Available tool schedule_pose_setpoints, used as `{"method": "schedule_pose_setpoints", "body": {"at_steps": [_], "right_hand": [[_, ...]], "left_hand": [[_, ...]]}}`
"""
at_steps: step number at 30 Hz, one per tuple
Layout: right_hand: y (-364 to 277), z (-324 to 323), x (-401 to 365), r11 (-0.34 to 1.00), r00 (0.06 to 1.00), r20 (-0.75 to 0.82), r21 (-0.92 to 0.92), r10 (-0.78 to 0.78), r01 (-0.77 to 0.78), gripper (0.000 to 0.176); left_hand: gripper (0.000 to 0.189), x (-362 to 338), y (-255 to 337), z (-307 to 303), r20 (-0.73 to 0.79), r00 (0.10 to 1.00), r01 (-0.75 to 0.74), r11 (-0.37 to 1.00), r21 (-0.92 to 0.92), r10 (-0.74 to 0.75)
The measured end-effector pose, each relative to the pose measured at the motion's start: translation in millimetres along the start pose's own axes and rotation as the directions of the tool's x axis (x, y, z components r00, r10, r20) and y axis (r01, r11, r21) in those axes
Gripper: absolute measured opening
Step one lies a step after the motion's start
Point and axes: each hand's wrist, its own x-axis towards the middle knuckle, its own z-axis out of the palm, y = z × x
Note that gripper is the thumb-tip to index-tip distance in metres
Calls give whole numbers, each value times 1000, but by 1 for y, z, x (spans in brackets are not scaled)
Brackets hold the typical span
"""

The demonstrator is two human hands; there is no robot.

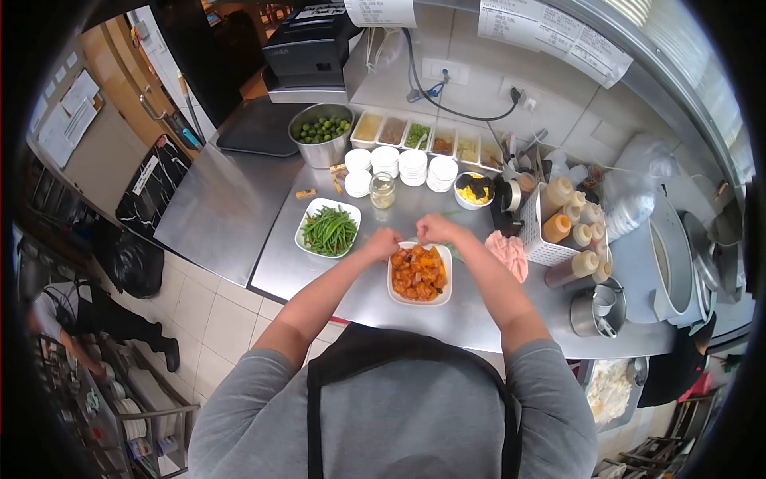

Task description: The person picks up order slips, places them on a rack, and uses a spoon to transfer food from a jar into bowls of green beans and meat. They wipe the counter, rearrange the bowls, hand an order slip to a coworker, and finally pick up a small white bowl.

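A white square plate (pixel 392 281) of orange-glazed food pieces sits on the steel counter in front of me. My left hand (pixel 384 242) hovers at the plate's far left corner with fingers pinched together. My right hand (pixel 431 229) is just beyond the plate's far edge, fingers also pinched, and something thin and green shows between the hands. What each hand holds is too small to make out. A white plate of green beans (pixel 328 230) lies to the left of my left hand.
Behind the plates stand stacks of small white bowls (pixel 412 168), a glass jar (pixel 382 190), a metal bowl of limes (pixel 321 133) and a row of garnish tubs (pixel 416 136). A white basket of squeeze bottles (pixel 568 227) and a pink cloth (pixel 509 253) lie to the right. Another person bends at the far left.
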Motion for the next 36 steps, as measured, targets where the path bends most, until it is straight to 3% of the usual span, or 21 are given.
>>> {"method": "schedule_pose_setpoints", "body": {"at_steps": [4, 11, 13, 15, 17, 20, 22, 24, 26, 30, 32, 36], "right_hand": [[-2, -2, -2, 995, 999, -8, -88, 39, -39, 14], [6, -12, -20, 986, 996, -25, -136, 91, -93, 16], [17, -14, -31, 981, 997, -77, -193, -11, -5, 17], [27, -17, -42, 992, 998, -20, -106, 64, -65, 15], [21, -27, -63, 974, 989, 1, -170, 150, -148, 19], [27, -27, -74, 974, 976, 5, -62, 219, -218, 11], [24, -23, -71, 997, 972, -225, -8, 74, -78, 7], [16, -12, -64, 997, 974, -216, 53, 70, -60, 9], [7, -2, -60, 1000, 959, -283, -4, 2, -3, 9], [0, 10, -55, 997, 945, -327, -79, -1, -27, 7], [-7, 15, -60, 957, 914, -406, -262, 11, -128, 7], [-18, 15, -74, 899, 891, -451, -366, 53, -239, 8]], "left_hand": [[20, 0, -2, -1, -45, 997, -64, 997, 53, 67], [21, -7, 8, -3, -27, 1000, -6, 999, 48, 7], [21, -6, 5, -2, -89, 990, -96, 980, 174, 112], [21, -11, 14, -7, -38, 997, -58, 974, 217, 68], [20, -16, 20, -9, -42, 995, -83, 972, 218, 94], [19, -15, 16, -7, 11, 1000, 2, 993, 118, -3], [19, -11, 11, -6, -59, 998, -22, 997, 72, 27], [19, -9, 8, -5, -40, 999, -6, 1000, 29, 7], [19, -9, 7, -3, -20, 1000, 9, 1000, -14, -10], [19, -11, 6, -1, -49, 999, 5, 1000, -13, -6], [18, -16, 7, 1, -49, 998, 28, 999, -45, -30], [26, -22, 7, 5, -143, 990, -5, 999, 35, 10]]}}
